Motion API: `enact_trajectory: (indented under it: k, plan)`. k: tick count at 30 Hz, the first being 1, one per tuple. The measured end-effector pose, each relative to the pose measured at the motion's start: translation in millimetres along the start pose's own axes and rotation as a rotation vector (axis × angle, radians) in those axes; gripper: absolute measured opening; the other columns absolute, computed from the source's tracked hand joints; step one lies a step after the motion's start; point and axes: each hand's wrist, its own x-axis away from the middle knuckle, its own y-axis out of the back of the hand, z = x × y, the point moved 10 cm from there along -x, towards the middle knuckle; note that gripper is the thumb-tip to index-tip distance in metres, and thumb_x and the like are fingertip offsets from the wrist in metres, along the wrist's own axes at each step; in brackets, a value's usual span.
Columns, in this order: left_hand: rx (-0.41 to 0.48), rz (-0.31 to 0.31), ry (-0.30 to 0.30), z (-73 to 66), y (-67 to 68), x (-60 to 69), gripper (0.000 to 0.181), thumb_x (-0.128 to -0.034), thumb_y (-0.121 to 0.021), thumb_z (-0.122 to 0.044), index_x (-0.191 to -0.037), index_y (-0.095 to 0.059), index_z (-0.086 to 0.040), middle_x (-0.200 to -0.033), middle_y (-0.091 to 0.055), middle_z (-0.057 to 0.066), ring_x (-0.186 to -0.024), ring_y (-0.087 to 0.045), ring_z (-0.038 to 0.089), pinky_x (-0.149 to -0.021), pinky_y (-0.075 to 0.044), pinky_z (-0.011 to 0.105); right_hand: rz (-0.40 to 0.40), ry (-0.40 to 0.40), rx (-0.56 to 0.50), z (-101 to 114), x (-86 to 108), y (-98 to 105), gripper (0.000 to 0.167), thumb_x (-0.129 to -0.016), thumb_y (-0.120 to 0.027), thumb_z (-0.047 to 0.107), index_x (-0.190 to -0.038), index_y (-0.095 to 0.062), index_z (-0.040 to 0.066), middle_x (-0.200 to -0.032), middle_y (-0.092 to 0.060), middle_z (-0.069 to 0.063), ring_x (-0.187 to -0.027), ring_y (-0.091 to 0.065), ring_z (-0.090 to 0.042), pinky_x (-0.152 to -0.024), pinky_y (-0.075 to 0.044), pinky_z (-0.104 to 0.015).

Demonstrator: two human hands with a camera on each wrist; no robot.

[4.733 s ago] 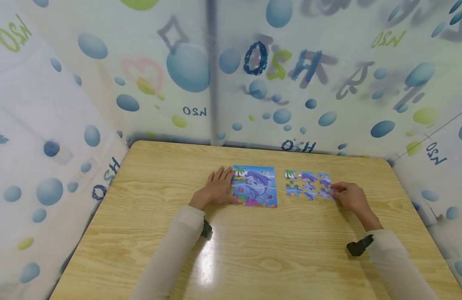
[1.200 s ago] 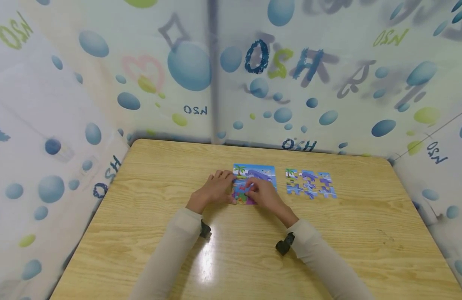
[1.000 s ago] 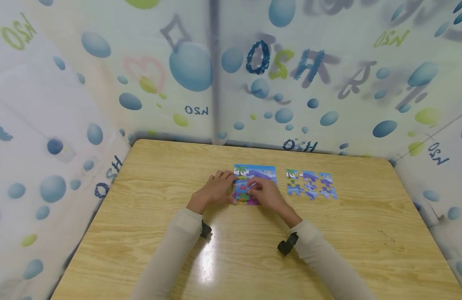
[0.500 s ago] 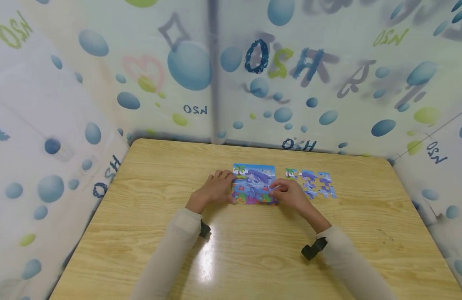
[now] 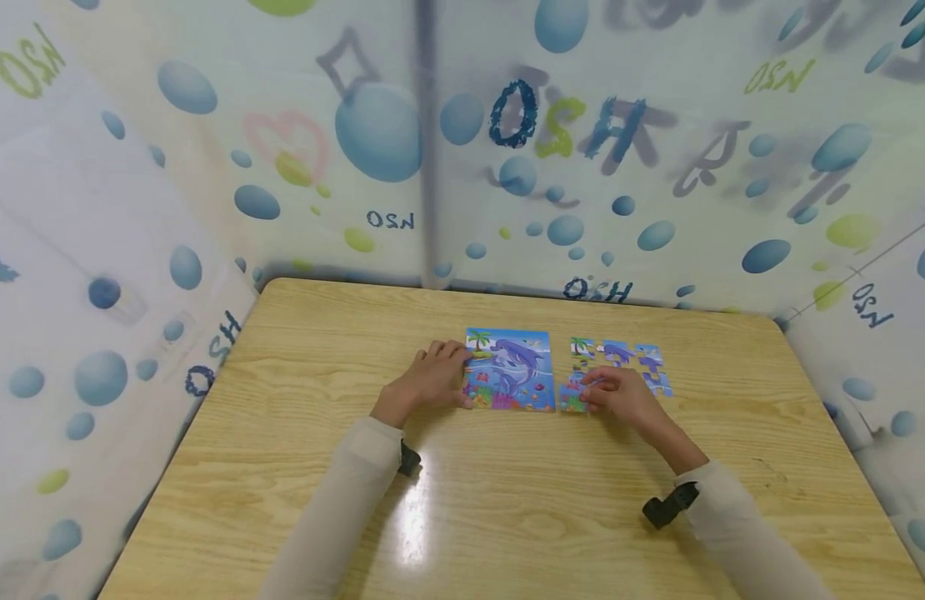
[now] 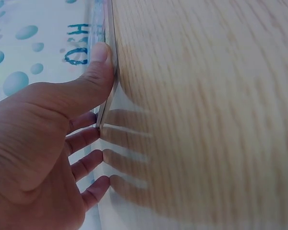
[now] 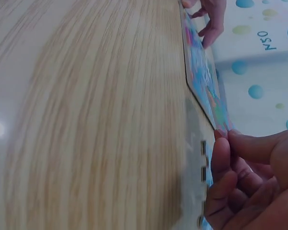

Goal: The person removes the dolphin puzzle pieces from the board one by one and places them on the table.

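A square dolphin picture card (image 5: 511, 367) lies on the table. My left hand (image 5: 430, 379) rests at its left edge; in the left wrist view the thumb touches the card's rim and the fingers are spread, fairly straight. Right of the card is a partly assembled jigsaw puzzle (image 5: 618, 350) of the same dolphin scene. With thumb and forefinger my right hand (image 5: 623, 396) pinches a blue-green puzzle piece (image 5: 572, 400), near the puzzle's lower left corner. That hand hides part of the puzzle's lower rows. In the right wrist view the held piece (image 7: 219, 114) appears tilted, its colours blurred.
All of this lies on a wood-grain table (image 5: 492, 517), toward its back edge. Behind and at the sides hang pale curtains (image 5: 477, 167) printed with blue and green bubbles. Each wrist carries a small black camera (image 5: 661, 510).
My right hand was at the puzzle's right end, then over the dolphin card with a piece. It has since carried that piece right, to the puzzle's lower left. The left hand has stayed put.
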Motion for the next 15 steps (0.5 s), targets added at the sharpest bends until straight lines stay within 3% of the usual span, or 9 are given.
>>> enact_trajectory:
  k: [8,15]
  plan:
    - [0.002,-0.008,-0.009,1.8,-1.6,-2.1,0.088,-0.0846,-0.075,-0.05,-0.153,-0.035,-0.012,-0.155,-0.033,0.007,-0.141,-0.029,0.032,-0.111,-0.029,0.053,-0.025,-0.023,0.052,-19,3.9,16,0.021,-0.095,-0.066,0.009,-0.109,-0.064,-0.006,-0.087,-0.075,-0.012,-0.072,-0.066,-0.013,-0.064,-0.053,-0.024]
    - [0.007,-0.009,-0.011,3.2,-2.1,-2.8,0.087,-0.0844,-0.075,-0.05,-0.152,-0.035,-0.012,-0.155,-0.033,0.007,-0.141,-0.028,0.031,-0.11,-0.029,0.052,-0.052,0.084,0.227,-14,6.0,21,0.016,-0.094,-0.068,0.011,-0.104,-0.068,-0.001,-0.086,-0.073,-0.008,-0.075,-0.064,-0.014,-0.068,-0.05,-0.029]
